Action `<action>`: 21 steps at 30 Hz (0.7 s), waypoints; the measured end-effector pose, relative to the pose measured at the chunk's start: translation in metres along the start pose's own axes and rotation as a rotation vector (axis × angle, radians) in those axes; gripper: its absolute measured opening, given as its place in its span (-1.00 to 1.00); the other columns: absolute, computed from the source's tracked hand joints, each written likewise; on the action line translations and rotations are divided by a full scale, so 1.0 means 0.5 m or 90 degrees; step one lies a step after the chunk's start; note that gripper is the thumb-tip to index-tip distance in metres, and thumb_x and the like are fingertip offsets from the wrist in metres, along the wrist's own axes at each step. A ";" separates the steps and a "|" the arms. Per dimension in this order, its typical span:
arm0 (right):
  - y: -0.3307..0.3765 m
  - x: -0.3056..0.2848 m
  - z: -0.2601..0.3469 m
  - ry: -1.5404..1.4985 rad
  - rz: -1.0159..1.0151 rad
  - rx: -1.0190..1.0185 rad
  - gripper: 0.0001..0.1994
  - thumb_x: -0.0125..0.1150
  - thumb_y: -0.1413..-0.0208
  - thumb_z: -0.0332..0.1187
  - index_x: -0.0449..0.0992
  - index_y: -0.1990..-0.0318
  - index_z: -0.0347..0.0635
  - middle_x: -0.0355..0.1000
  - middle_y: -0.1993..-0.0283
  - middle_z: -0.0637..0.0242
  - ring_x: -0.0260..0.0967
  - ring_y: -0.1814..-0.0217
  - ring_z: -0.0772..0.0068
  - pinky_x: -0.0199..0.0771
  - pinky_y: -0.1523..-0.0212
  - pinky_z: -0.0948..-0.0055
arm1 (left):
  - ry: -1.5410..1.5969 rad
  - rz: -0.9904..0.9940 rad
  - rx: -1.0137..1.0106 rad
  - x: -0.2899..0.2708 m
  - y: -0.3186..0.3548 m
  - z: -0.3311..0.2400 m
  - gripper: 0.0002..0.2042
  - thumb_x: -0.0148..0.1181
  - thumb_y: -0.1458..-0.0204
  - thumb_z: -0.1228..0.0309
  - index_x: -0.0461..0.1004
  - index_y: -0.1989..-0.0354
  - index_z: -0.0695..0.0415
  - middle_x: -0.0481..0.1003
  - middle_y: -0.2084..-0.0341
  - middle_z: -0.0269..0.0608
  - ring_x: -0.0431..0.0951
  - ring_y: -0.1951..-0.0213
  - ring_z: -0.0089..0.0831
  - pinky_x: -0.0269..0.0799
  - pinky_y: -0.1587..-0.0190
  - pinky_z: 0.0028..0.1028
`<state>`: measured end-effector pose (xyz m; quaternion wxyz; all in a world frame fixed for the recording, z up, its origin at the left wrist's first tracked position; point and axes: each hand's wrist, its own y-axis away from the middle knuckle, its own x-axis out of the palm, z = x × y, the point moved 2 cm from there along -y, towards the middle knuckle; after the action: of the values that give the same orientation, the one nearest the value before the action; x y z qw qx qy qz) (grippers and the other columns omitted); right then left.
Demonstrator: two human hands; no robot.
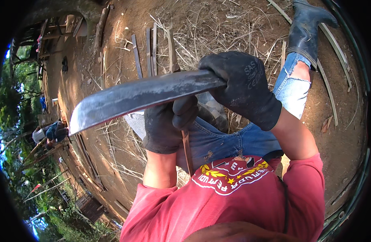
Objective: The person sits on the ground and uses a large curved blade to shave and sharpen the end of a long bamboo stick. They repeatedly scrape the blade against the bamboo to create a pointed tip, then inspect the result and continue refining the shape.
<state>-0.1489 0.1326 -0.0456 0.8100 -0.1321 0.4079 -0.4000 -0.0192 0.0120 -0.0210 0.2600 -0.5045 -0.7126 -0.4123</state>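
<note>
A machete (pixel 143 92) with a broad, dark, curved blade crosses in front of me, its tip out to the left. My right hand (pixel 244 86), in a black glove, is closed round its handle, which the fingers hide. Below the blade, my gloved left hand (pixel 165 125) is closed round a narrow bamboo or wood strip (pixel 187 151). The strip's lower end comes down against my shirt, and its upper part (pixel 172 50) shows beyond the blade. The blade covers part of the left fingers and the strip's middle; I cannot tell whether blade and strip touch.
Several dark strips (pixel 137 58) lie on the dirt beyond the blade. Pale curled shavings (pixel 222 34) are scattered past my hands. My rubber boot (pixel 306 34) and long slats (pixel 335 46) are at the far right. Another person (pixel 56 133) bends down at the distant left.
</note>
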 end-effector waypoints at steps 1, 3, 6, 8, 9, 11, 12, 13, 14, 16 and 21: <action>-0.002 0.003 0.016 0.016 -0.013 -0.014 -0.79 0.26 0.10 -0.24 0.50 0.28 -0.05 0.39 0.54 0.26 0.44 0.46 0.16 0.40 0.43 0.14 | -0.003 -0.012 0.006 -0.006 0.003 0.002 -0.65 -0.05 -0.28 0.18 0.37 0.04 0.26 0.24 0.62 -0.39 0.13 0.73 -0.63 0.08 0.68 -0.59; -0.011 0.003 0.038 0.057 -0.035 -0.044 -0.76 0.27 0.15 -0.25 0.50 0.28 -0.07 0.37 0.55 0.29 0.42 0.47 0.20 0.40 0.43 0.18 | 0.001 -0.013 0.009 -0.014 0.004 0.005 -0.62 0.02 -0.25 0.11 0.39 0.08 0.24 0.26 0.62 -0.38 0.14 0.71 -0.61 0.08 0.66 -0.59; -0.014 0.017 0.040 0.075 -0.045 -0.032 -0.78 0.24 0.15 -0.28 0.50 0.29 -0.07 0.35 0.54 0.32 0.40 0.47 0.22 0.40 0.40 0.20 | -0.005 0.026 -0.025 -0.024 0.004 -0.001 -0.61 0.01 -0.26 0.10 0.40 0.08 0.25 0.25 0.62 -0.37 0.14 0.71 -0.62 0.08 0.66 -0.59; -0.017 0.015 0.044 0.100 -0.043 -0.026 -0.81 0.23 0.13 -0.29 0.49 0.31 -0.06 0.35 0.54 0.32 0.41 0.47 0.22 0.40 0.40 0.20 | -0.017 0.041 -0.017 -0.024 0.002 -0.001 -0.62 -0.03 -0.27 0.12 0.40 0.06 0.25 0.25 0.63 -0.38 0.14 0.71 -0.63 0.07 0.66 -0.60; -0.017 0.014 0.046 0.111 -0.041 -0.023 -0.82 0.22 0.12 -0.30 0.49 0.31 -0.06 0.36 0.54 0.31 0.41 0.46 0.23 0.40 0.40 0.20 | -0.023 0.048 -0.012 -0.023 0.002 -0.002 -0.62 -0.04 -0.28 0.14 0.40 0.05 0.25 0.24 0.63 -0.38 0.14 0.71 -0.63 0.07 0.66 -0.60; -0.013 0.022 0.038 0.127 -0.005 0.013 -0.74 0.27 0.14 -0.23 0.51 0.25 -0.04 0.38 0.47 0.32 0.43 0.40 0.20 0.38 0.37 0.18 | -0.033 0.014 -0.012 -0.016 0.000 -0.001 -0.64 -0.06 -0.30 0.15 0.40 0.04 0.25 0.23 0.64 -0.38 0.13 0.72 -0.64 0.06 0.66 -0.61; -0.010 0.027 0.032 0.135 0.012 0.032 -0.70 0.30 0.14 -0.19 0.52 0.22 -0.04 0.39 0.44 0.32 0.45 0.37 0.19 0.36 0.35 0.17 | -0.039 -0.003 -0.012 -0.012 -0.002 0.001 -0.64 -0.07 -0.30 0.16 0.40 0.04 0.25 0.23 0.64 -0.39 0.12 0.72 -0.64 0.05 0.66 -0.62; -0.008 0.032 0.026 0.145 0.013 0.026 -0.69 0.31 0.14 -0.19 0.52 0.20 -0.02 0.40 0.42 0.33 0.45 0.34 0.20 0.35 0.31 0.15 | -0.056 -0.039 -0.011 -0.009 -0.002 0.006 -0.64 -0.10 -0.32 0.15 0.40 0.04 0.22 0.21 0.66 -0.41 0.09 0.74 -0.65 0.03 0.68 -0.64; -0.009 0.037 0.018 0.157 0.014 0.020 -0.68 0.32 0.15 -0.19 0.52 0.18 -0.01 0.42 0.40 0.33 0.46 0.31 0.22 0.35 0.27 0.14 | -0.065 -0.056 -0.008 -0.007 -0.002 0.009 -0.64 -0.10 -0.32 0.15 0.40 0.04 0.22 0.20 0.66 -0.42 0.08 0.74 -0.65 0.02 0.68 -0.64; -0.011 0.044 -0.001 0.197 0.001 0.014 -0.66 0.32 0.15 -0.20 0.52 0.15 0.01 0.44 0.37 0.34 0.47 0.25 0.24 0.33 0.21 0.11 | -0.082 -0.092 -0.002 -0.005 -0.001 0.012 -0.65 -0.11 -0.33 0.14 0.40 0.04 0.20 0.19 0.67 -0.44 0.07 0.75 -0.66 0.00 0.69 -0.65; -0.058 0.038 -0.123 0.360 -0.091 -0.046 -0.69 0.31 0.12 -0.24 0.52 0.15 -0.01 0.46 0.40 0.27 0.48 0.34 0.20 0.41 0.33 0.21 | -0.079 -0.083 0.004 -0.002 -0.020 0.013 -0.63 -0.26 -0.37 0.20 0.37 -0.02 0.23 0.07 0.73 -0.55 0.02 0.83 -0.74 0.00 0.82 -0.59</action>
<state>-0.2052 0.1064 -0.0795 0.6290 -0.0726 0.6211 -0.4619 -0.0279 0.0157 -0.0284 0.1894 -0.4806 -0.7603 -0.3937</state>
